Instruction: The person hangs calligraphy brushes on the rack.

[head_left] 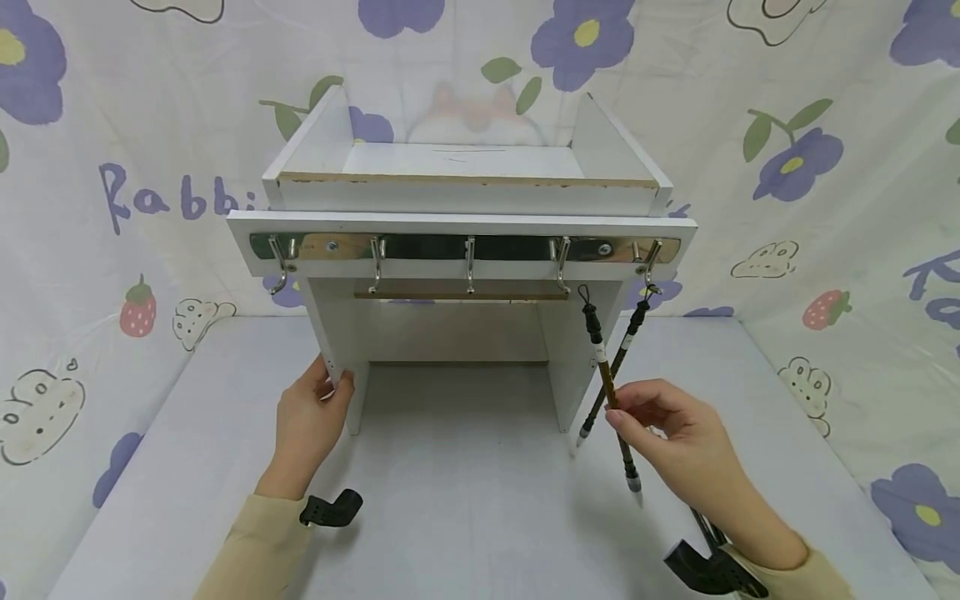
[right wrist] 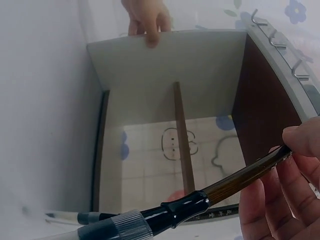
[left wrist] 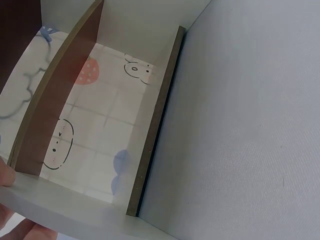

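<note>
In the head view my right hand (head_left: 675,425) pinches a calligraphy brush (head_left: 604,367) by its brown handle, its pale tip pointing down. The cord loop at this brush's top stands below the hook rail, left of the rightmost hook (head_left: 653,260). A second calligraphy brush (head_left: 621,358) hangs at that hook, slanting behind the held one so the two cross. My left hand (head_left: 311,417) grips the left side panel of a white wooden shelf (head_left: 465,223), thumb on the inner side. In the right wrist view the held brush's dark ferrule (right wrist: 185,207) is close to the camera.
A metal rail (head_left: 427,247) with several hooks runs along the shelf's front. Dark thin sticks (head_left: 705,529) lie partly hidden behind my right wrist. The shelf stands on a white table (head_left: 465,517), before a patterned curtain (head_left: 825,208).
</note>
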Action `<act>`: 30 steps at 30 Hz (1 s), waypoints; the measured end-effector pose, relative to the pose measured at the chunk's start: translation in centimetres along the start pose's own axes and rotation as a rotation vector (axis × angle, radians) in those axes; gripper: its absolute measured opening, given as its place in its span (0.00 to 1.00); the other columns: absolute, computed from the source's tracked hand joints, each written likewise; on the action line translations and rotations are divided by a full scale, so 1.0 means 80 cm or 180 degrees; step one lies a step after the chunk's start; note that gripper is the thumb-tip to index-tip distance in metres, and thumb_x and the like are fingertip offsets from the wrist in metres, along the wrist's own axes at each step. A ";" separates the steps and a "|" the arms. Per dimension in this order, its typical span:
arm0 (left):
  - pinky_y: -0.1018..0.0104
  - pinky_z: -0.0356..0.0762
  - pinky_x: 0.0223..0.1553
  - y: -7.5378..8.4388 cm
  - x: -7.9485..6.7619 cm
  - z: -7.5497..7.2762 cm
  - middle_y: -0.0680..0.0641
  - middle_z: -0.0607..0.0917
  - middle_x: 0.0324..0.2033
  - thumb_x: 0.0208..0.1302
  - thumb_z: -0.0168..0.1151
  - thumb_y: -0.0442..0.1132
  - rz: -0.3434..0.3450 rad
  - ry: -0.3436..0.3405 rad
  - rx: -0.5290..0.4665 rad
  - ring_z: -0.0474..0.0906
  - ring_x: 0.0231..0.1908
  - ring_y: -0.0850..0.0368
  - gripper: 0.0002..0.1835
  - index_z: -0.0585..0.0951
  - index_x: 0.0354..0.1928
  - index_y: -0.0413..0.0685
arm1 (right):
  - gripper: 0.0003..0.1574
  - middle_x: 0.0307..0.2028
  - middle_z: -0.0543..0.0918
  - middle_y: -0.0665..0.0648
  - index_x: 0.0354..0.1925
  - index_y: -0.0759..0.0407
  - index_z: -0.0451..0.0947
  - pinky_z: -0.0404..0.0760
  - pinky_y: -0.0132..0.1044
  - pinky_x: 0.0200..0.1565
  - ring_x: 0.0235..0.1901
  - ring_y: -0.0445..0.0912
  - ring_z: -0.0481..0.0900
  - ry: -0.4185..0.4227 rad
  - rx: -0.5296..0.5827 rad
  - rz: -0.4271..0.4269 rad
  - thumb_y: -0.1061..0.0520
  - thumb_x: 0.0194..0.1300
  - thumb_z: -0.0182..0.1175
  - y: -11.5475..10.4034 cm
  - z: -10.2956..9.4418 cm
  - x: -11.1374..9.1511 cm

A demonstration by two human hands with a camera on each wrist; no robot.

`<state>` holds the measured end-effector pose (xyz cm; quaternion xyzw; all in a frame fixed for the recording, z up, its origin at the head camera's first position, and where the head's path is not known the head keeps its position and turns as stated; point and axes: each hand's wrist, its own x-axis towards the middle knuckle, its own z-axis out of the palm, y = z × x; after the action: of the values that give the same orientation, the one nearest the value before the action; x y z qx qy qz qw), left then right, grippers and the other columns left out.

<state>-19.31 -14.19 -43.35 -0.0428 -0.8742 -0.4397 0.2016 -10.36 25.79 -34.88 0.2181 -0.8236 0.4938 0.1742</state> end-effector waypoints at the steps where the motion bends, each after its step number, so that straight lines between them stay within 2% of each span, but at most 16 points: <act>1: 0.57 0.78 0.38 0.000 0.000 0.000 0.48 0.76 0.51 0.62 0.51 0.49 -0.0001 0.0001 -0.0001 0.78 0.42 0.46 0.22 0.69 0.59 0.60 | 0.13 0.33 0.80 0.52 0.39 0.55 0.76 0.76 0.30 0.29 0.30 0.44 0.78 -0.0011 -0.0028 0.0011 0.66 0.54 0.62 0.000 0.001 0.000; 8: 0.57 0.78 0.37 -0.001 0.000 0.000 0.48 0.77 0.50 0.62 0.51 0.48 0.0034 0.0033 0.0031 0.78 0.41 0.46 0.22 0.70 0.59 0.58 | 0.10 0.31 0.81 0.50 0.37 0.56 0.75 0.76 0.30 0.27 0.30 0.43 0.78 -0.0125 -0.0145 0.0180 0.65 0.55 0.61 -0.023 0.004 0.007; 14: 0.57 0.78 0.37 0.002 -0.001 -0.001 0.46 0.78 0.50 0.62 0.52 0.47 0.0068 0.0040 0.0019 0.78 0.41 0.45 0.21 0.70 0.58 0.56 | 0.09 0.33 0.81 0.47 0.38 0.51 0.76 0.77 0.32 0.27 0.29 0.43 0.78 -0.0153 -0.0126 0.0256 0.60 0.56 0.62 -0.002 0.006 0.006; 25: 0.57 0.78 0.37 0.002 0.000 0.000 0.47 0.77 0.50 0.62 0.51 0.48 0.0065 0.0038 0.0022 0.78 0.41 0.45 0.21 0.70 0.58 0.56 | 0.09 0.33 0.80 0.45 0.38 0.48 0.75 0.78 0.33 0.29 0.31 0.41 0.78 -0.0204 -0.0176 0.0421 0.56 0.57 0.61 0.000 0.007 0.006; 30: 0.57 0.78 0.37 0.002 0.000 0.000 0.46 0.77 0.50 0.62 0.52 0.47 0.0065 0.0051 0.0034 0.79 0.41 0.45 0.21 0.70 0.58 0.56 | 0.09 0.33 0.80 0.45 0.38 0.48 0.75 0.78 0.33 0.29 0.31 0.42 0.78 -0.0219 -0.0193 0.0404 0.56 0.57 0.61 0.003 0.008 0.006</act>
<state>-19.22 -14.11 -43.22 -0.0471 -0.8744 -0.4332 0.2134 -10.92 25.21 -35.08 0.1769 -0.8558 0.4709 0.1206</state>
